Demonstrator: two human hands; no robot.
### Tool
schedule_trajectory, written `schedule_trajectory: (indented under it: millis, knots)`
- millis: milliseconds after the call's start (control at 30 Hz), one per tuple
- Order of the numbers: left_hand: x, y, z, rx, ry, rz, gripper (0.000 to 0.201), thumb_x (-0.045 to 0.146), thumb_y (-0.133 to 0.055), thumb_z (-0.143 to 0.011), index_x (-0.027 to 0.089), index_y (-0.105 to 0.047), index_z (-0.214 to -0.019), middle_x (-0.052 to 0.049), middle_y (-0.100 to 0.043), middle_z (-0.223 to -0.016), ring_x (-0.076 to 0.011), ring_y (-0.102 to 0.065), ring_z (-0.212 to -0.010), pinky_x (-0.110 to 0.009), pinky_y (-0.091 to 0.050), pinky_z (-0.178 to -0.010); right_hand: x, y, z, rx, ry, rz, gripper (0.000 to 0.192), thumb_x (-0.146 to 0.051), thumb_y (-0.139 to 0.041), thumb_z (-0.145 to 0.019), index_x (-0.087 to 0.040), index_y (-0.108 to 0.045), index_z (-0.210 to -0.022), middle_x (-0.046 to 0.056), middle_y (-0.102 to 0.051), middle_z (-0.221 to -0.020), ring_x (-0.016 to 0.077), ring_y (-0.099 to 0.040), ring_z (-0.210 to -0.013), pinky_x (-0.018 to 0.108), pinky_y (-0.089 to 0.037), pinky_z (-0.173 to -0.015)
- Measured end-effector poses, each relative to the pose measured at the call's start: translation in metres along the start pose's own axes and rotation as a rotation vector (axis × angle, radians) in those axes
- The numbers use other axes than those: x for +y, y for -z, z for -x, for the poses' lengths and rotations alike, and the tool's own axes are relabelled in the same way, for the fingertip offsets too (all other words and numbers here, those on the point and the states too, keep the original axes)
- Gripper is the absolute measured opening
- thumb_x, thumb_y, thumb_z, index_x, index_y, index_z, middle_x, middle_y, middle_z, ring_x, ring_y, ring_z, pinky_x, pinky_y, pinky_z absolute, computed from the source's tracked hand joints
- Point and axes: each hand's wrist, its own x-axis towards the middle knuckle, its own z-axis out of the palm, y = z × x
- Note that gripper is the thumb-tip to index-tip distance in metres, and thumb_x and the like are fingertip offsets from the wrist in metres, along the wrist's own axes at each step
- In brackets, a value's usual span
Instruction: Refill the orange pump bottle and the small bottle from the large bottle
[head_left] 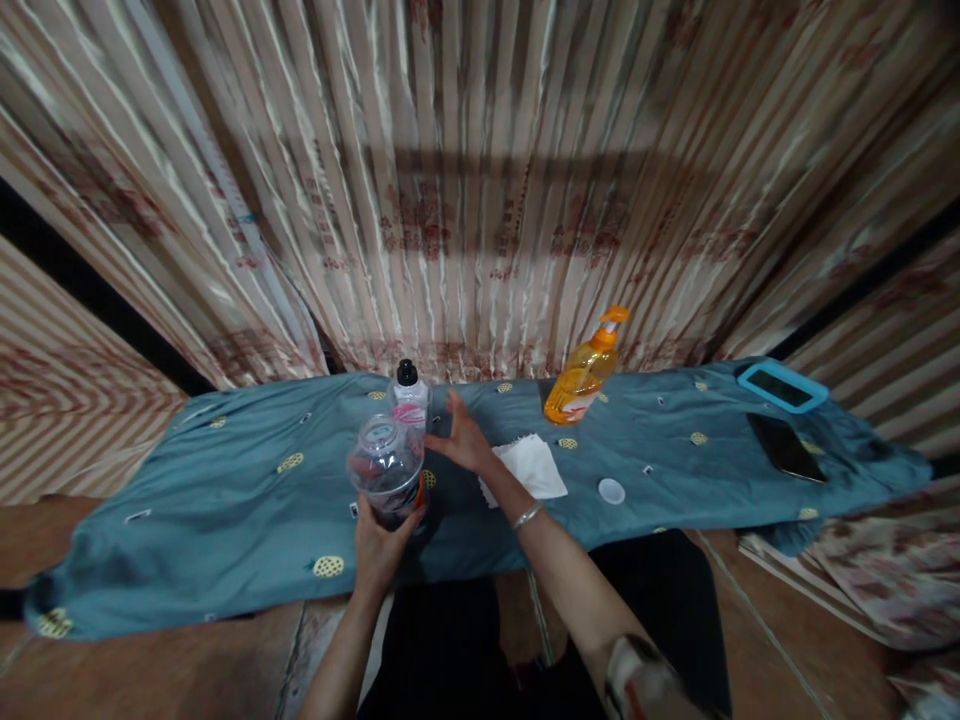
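In the middle of the frame the left hand (382, 548) wraps its fingers around the bottom of a clear bottle (386, 470), tipped so its capped top faces the camera, and lifts it a little off the table (225, 500), which has a blue cloth over it. The right hand (465, 440) is spread with nothing in it, reaching toward a small bottle with a black cap (409, 395) just behind. A white tissue (529, 465), a white cap (611, 490) and an orange soap pump (585, 375) sit to the right, close enough to grab.
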Motion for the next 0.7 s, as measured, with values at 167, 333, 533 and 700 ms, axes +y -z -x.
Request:
schedule_trajectory:
  millis: [167, 333, 533, 700]
  knots:
    - [0.001, -0.001, 0.001, 0.021, -0.024, 0.013, 0.069, 0.052, -0.086, -0.052, 0.022, -0.054, -0.105, -0.008, -0.07, -0.104, -0.0358, -0.07, -0.1, -0.054, -0.056, -0.092, -0.003, -0.031, -0.023, -0.031, -0.075, -0.055, 0.047, -0.043, -0.07, -0.096, -0.017, -0.06, -0.134, 0.011, -0.069, -0.127, 0.0264, -0.07, -0.111, 0.05, -0.058, -0.097]
    - [0.001, -0.002, 0.0, 0.003, 0.006, 0.016, 0.07, 0.052, -0.085, -0.05, 0.021, -0.055, -0.104, -0.008, -0.072, -0.1, -0.0344, -0.071, -0.096, -0.052, -0.057, -0.09, -0.006, -0.026, -0.016, -0.018, -0.105, -0.049, 0.031, -0.043, -0.067, -0.098, -0.016, -0.067, -0.113, 0.006, -0.072, -0.107, 0.0199, -0.07, -0.092, 0.042, -0.06, -0.085]
    - [0.002, -0.002, -0.002, 0.059, -0.004, -0.012, 0.066, 0.044, -0.088, -0.048, 0.023, -0.058, -0.103, -0.006, -0.072, -0.101, -0.0349, -0.071, -0.098, -0.05, -0.057, -0.09, 0.004, 0.032, 0.027, 0.07, -0.14, -0.01, 0.03, -0.043, -0.069, -0.097, -0.016, -0.067, -0.109, 0.004, -0.072, -0.102, 0.0187, -0.07, -0.088, 0.039, -0.06, -0.083]
    - [0.002, -0.007, -0.004, 0.043, -0.019, -0.002, 0.072, 0.045, -0.089, -0.048, 0.022, -0.058, -0.109, -0.008, -0.072, -0.105, -0.0359, -0.071, -0.101, -0.052, -0.056, -0.092, 0.02, 0.085, 0.088, 0.162, -0.203, 0.042, 0.031, -0.043, -0.074, -0.093, -0.016, -0.066, -0.108, 0.002, -0.072, -0.095, 0.0193, -0.071, -0.086, 0.041, -0.059, -0.085]
